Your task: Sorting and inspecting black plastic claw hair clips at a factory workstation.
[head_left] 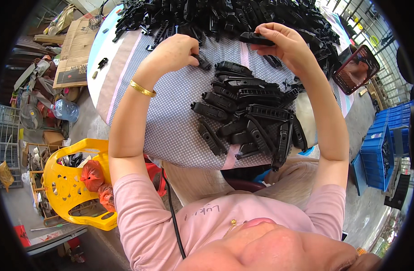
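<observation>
We see a makeshift piecework workshop: a cloth-covered counter (171,126) heaped with black plastic parts (243,18), blue crates (378,158), cardboard (76,49) and clutter around.

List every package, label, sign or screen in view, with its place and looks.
Phone: propped at the table's right edge, dark rounded rectangle, lit screen showing a picture.
Cardboard box: flattened, left of the table, brown with dark print.
Red sign: on the floor, lower left, small and flat.

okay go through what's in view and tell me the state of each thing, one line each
Left hand: closed on a small black part.
Right hand: gripping a long black part.
Near pile of black parts: loosely heaped on the table.
Phone: screen lit, propped.
Yellow chair: holding orange bags.
</observation>
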{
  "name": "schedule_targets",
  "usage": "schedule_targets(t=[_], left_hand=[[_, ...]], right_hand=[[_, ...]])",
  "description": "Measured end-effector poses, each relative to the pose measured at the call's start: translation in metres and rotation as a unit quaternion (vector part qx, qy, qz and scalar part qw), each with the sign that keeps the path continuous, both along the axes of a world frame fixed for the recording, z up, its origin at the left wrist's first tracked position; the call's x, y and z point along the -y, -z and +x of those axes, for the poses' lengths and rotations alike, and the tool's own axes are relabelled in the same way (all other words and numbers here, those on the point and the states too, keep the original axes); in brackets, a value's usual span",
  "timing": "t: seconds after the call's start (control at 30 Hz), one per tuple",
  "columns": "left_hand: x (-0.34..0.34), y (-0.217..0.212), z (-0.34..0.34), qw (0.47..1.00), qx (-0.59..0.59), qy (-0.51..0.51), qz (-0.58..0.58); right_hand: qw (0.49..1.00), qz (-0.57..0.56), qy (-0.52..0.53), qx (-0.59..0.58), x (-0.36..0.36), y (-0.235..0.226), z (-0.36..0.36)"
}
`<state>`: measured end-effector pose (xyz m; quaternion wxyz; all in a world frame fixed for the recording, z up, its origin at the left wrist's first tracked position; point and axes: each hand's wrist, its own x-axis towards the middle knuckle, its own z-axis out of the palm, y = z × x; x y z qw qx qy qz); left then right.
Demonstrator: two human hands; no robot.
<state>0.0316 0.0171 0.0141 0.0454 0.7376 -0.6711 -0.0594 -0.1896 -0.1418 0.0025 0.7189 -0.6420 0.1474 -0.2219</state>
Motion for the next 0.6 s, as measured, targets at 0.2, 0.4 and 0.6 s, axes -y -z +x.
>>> schedule_targets(t=[0.2,0.4,0.6], left_hand=[[0.006,0.001,-0.027,0.980,-0.008,0.042,-0.193],[0.018,0.015,-0.047,0.866,-0.448,-0.009,-0.220],[0.021,0.024,-0.048,0.756,-0.608,-0.036,-0.237]], right_hand=[[0.982,-0.176,0.041,0.056,-0.014,0.008,0.004],[0.948,-0.278,0.104,0.117,-0.022,0.006,0.003],[0.935,-0.296,0.149,0.125,-0.040,0.010,0.009]])
